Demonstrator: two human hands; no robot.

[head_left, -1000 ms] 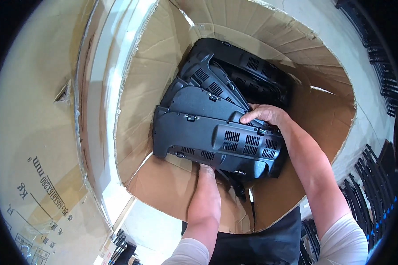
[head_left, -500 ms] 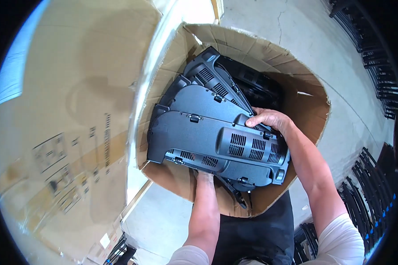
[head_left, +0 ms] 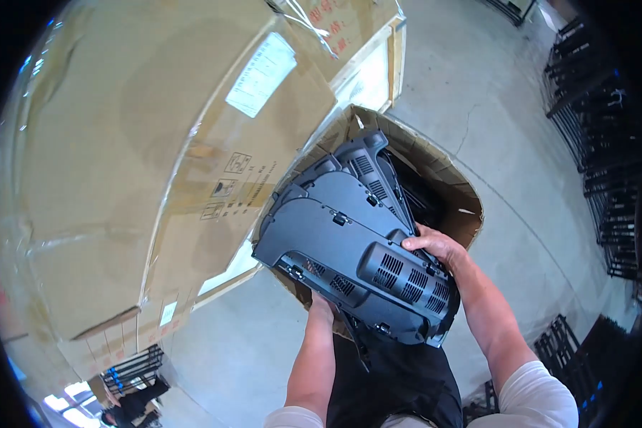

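A stack of black plastic covers (head_left: 314, 227) with slotted vents and small metal clips lies tilted over the mouth of a tall open cardboard box (head_left: 446, 171). My right hand (head_left: 437, 246) grips the stack's right edge, its thumb on top and the other fingers largely hidden behind. At the near edge, my left hand (head_left: 321, 305) supports the covers from below; its fingers are out of sight under them. The stack overhangs the box's near rim toward my body. Further dark parts (head_left: 415, 196) show deeper inside the box.
A large taped carton (head_left: 114, 143) with a white label stands close on the left, beside a pale wood-framed crate (head_left: 371, 75). Racks of black metal frames (head_left: 599, 164) line the right side. Grey concrete floor (head_left: 449, 78) lies between. A person (head_left: 135, 406) shows at the lower left.
The stack of covers has come nearer to my body and now overhangs the box's near rim. Both hands keep their places on it. My view has shifted, showing more of the carton.
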